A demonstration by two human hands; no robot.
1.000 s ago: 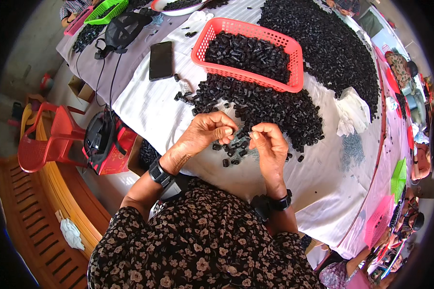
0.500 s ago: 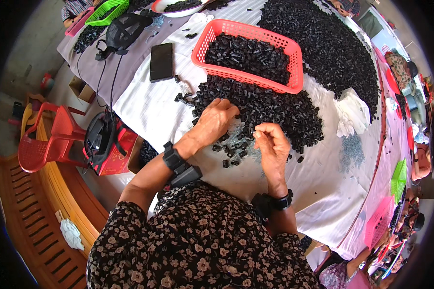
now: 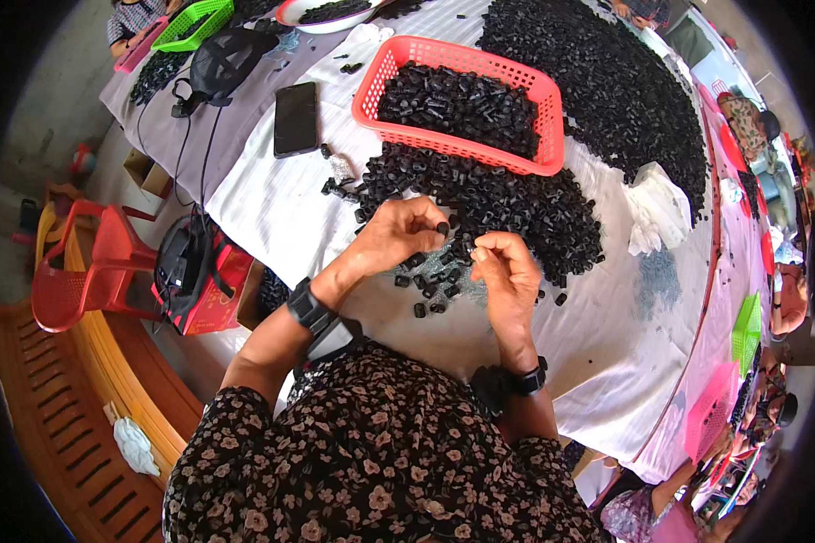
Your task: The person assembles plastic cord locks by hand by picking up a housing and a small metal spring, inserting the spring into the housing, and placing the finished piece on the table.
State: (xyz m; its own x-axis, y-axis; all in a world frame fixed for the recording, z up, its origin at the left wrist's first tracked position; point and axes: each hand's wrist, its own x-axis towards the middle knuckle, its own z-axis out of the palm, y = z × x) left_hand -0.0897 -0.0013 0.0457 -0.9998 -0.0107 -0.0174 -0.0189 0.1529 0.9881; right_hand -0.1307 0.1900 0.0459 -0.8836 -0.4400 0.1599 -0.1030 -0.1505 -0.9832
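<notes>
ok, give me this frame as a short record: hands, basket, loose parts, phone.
left hand: pinching a black piece between thumb and finger
right hand: thumb and finger pinched together; anything held is too small to tell
basket: red, perforated, holding black pieces
loose pile: black pieces, near side of basket
phone: black, left of basket, on white cloth

Black piece (image 3: 443, 230) in left hand (image 3: 391, 239) — partly covered by grip, finer details too small to tell. Pale speck (image 3: 472, 252) pinched in right hand (image 3: 509, 271) — kind too small to tell. Grey-blue bits (image 3: 657, 282) on bench (image 3: 598, 380) too fine to separate. Red basket (image 3: 551, 145): floor hidden under black parts (image 3: 457, 109). White bowl (image 3: 332, 28) cut by top edge; co-worker (image 3: 138, 22) at upper left, head out of frame.
</notes>
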